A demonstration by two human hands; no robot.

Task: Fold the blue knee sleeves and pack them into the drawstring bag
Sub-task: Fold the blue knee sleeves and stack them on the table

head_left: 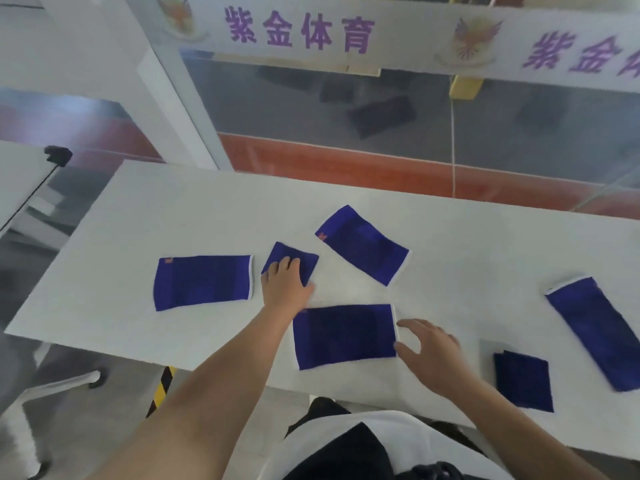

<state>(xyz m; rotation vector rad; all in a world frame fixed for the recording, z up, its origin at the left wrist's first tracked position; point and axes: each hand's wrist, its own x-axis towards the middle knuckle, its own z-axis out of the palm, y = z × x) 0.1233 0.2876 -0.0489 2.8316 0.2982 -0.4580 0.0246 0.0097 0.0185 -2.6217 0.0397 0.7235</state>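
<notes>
l hand (284, 285) presses folded sleeve (296, 255) flat-fingered, r hand (431, 353) fingers loose by flat sleeve (343, 336).

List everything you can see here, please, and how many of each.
flat knee sleeves: four, blue with white edging, spread on the table at left, far centre, near centre and right.
folded knee sleeves: two, blue, one under the left hand, one near the front edge at right.
table: one, white, across the middle.
banner: one, white with purple characters, on the glass partition behind.
striped strip: one, yellow and black, below the table's front edge.
drawstring bag: none clearly in view.
left hand: rests flat on the far folded sleeve.
right hand: fingers spread at the right edge of the near-centre sleeve.
</notes>
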